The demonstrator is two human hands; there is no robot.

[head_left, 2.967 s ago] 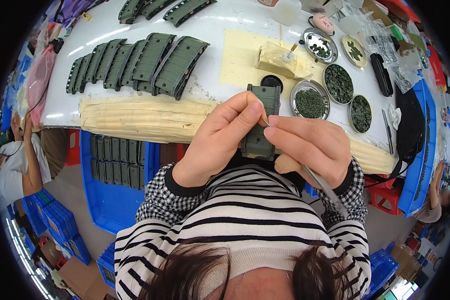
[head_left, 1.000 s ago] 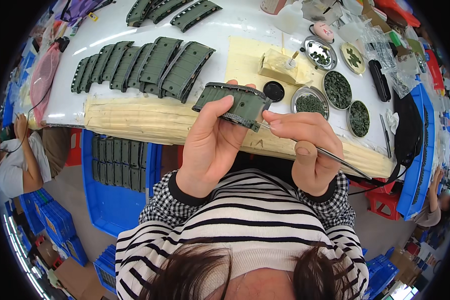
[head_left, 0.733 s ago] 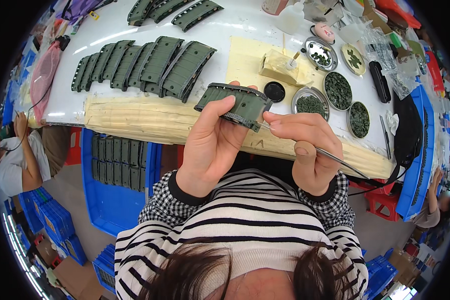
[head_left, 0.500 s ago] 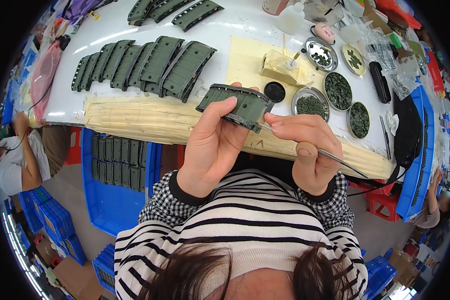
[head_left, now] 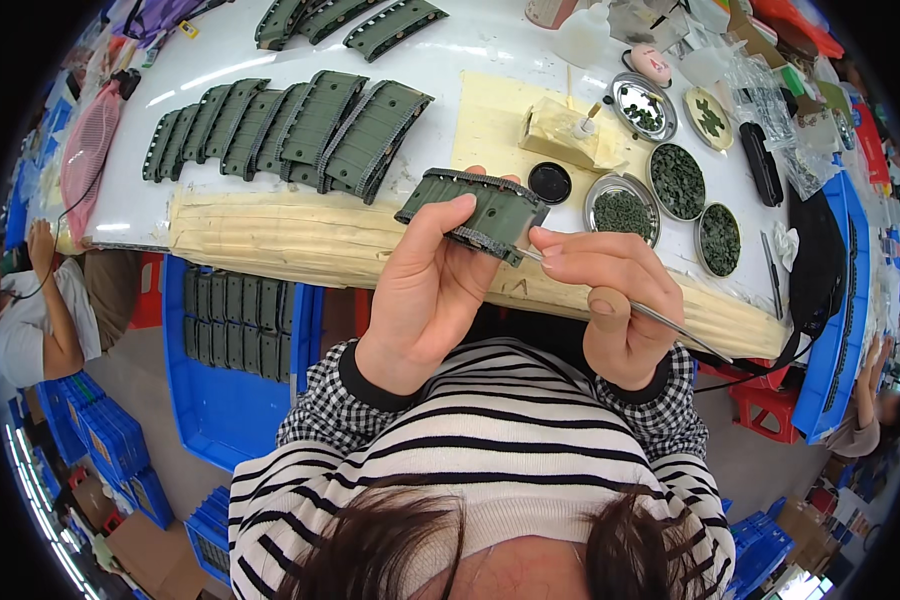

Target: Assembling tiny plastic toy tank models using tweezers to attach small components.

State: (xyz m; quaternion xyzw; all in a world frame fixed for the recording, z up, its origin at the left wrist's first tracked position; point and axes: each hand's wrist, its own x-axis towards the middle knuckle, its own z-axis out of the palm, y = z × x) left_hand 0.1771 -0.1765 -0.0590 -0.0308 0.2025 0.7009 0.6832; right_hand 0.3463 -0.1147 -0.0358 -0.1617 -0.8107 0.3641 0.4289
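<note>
A dark green curved plastic part (head_left: 492,207) with grey ridged edges is gripped in my left hand (head_left: 420,285), its thumb lying across the face. My right hand (head_left: 615,290) is closed round a thin metal tool (head_left: 665,318). That tool's tip meets, or comes very near, the lower right corner of the part. A covering wraps the tip of one right-hand finger. Just beyond the part sits a small round black lid or dish (head_left: 549,183), and to its right a metal dish (head_left: 622,206) of tiny green pieces.
Similar green parts (head_left: 320,130) overlap in a row on the white table (head_left: 390,90). Further dishes of small green pieces (head_left: 676,182) stand right of a yellowish block (head_left: 570,135). A blue bin (head_left: 210,410) of parts is below the table's padded edge (head_left: 270,232). Other people sit at both sides.
The green part has shifted very slightly to the right in my left hand. The metal tool has moved a little with my right hand; its tip stays by the same corner.
</note>
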